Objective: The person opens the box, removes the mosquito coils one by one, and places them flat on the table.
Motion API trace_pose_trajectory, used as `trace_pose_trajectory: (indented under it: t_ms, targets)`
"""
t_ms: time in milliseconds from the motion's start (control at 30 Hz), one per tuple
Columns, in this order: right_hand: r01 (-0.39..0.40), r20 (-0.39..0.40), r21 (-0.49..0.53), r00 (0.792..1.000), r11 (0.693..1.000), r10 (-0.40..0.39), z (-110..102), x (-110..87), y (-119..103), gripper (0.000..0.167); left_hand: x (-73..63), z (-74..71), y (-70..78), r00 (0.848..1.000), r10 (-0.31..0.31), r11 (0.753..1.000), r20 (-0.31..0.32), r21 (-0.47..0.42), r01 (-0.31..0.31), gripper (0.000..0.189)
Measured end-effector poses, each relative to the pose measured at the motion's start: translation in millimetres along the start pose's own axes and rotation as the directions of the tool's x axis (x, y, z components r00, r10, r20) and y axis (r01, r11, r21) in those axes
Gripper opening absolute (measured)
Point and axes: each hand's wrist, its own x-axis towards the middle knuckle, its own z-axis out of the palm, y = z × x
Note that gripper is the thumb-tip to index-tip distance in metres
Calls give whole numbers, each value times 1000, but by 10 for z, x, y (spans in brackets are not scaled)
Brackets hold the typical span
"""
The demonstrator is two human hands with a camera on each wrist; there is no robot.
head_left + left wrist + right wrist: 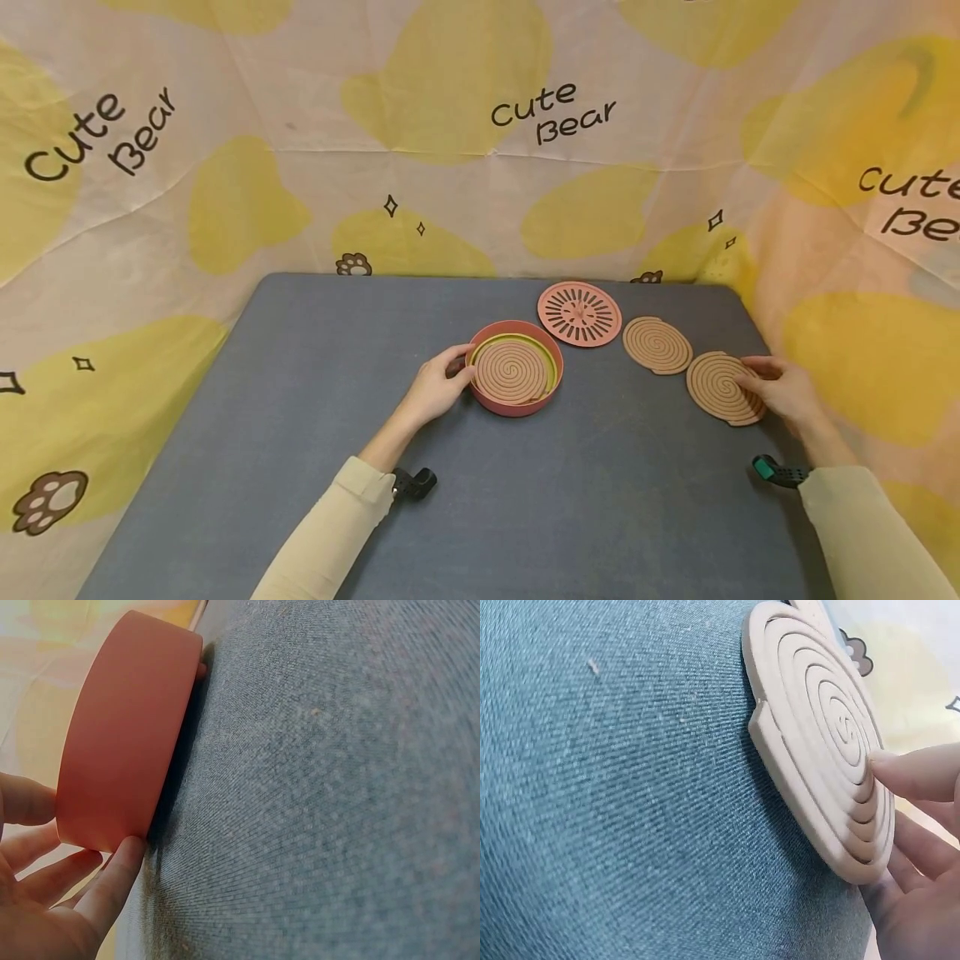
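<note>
Rightmost coil [718,387], its underside hidden, is pinched by right fingers [928,850], left fingers [112,892] gripping a dish [127,735].

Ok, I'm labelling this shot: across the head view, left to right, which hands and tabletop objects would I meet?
Left hand, red round container, pink slotted lid, loose spiral coil, pinched spiral coil, right hand.

Head view: the right hand [783,396] partly covers the right side of the rightmost coil [716,387]; wall lettering [921,223] is cut off at right. Left wrist view: the wall of the bowl [127,735] hides its interior. Right wrist view: a second coil [814,615] is cropped at top.
</note>
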Motion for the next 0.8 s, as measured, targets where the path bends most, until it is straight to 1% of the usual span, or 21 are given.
trace_pose_trajectory:
  t_ms: [167,400,667,800]
  targets:
    - [25,-7,-67,1000,997,-25,7,-5,-28,56,-9,6,6,1000,6,1000,-3,-8,-6,45]
    - [81,-18,-117,996,990,-84,32,-23,-151,50,-3,9,-4,1000,-6,1000,2,-13,7,45]
    - [175,-43,-119,982,977,-181,194,12,-377,38,6,14,-9,1000,-6,1000,-4,-7,6,45]
    - [187,-9,-138,982,973,-190,310,29,-490,38,4,12,-11,1000,-3,1000,-5,-9,3,45]
